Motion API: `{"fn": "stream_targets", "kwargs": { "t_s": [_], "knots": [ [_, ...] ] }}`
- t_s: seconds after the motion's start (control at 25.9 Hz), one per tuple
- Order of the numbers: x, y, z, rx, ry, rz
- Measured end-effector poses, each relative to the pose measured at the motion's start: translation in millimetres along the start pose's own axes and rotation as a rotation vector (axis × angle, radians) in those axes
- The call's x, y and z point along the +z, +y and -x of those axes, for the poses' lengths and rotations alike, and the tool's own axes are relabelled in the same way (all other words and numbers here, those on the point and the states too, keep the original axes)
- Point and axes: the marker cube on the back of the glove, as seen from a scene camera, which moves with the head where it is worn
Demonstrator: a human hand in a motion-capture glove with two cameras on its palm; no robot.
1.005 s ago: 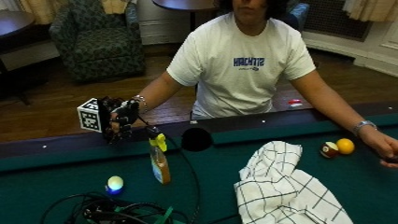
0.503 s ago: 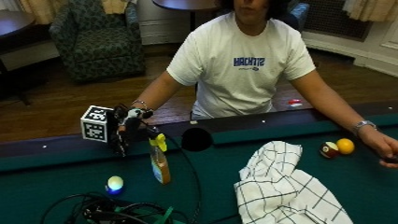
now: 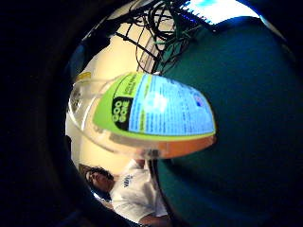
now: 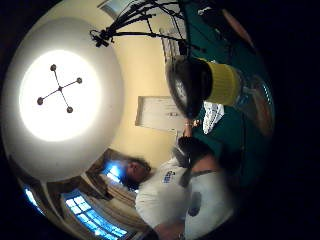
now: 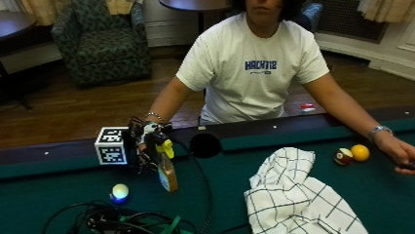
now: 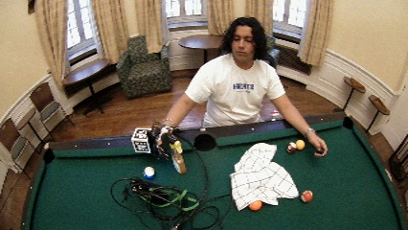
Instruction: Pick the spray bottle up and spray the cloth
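A: Well, left first: gloved right hand (image 5: 146, 141) at the head of the Goo Gone spray bottle (image 5: 167, 170), which stands on the green felt (image 5: 65, 195). Whether the fingers have closed, I cannot tell.

B: And right of the grip?

A: Checked cloth (image 5: 298, 200), crumpled, well apart from the bottle. Striped ball (image 5: 342, 156) and orange ball (image 5: 360, 152) beyond it.

B: Risk?

A: Probably tipping: a tall bottle nudged at the top before it's held.
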Motion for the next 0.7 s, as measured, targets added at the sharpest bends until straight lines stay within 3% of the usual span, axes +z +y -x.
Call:
{"fn": "stream_targets", "kwargs": {
  "t_s": [0.7],
  "knots": [
    [20.8, -24.8, -10.9, -0.005, -0.033, -0.035]
  ]
}}
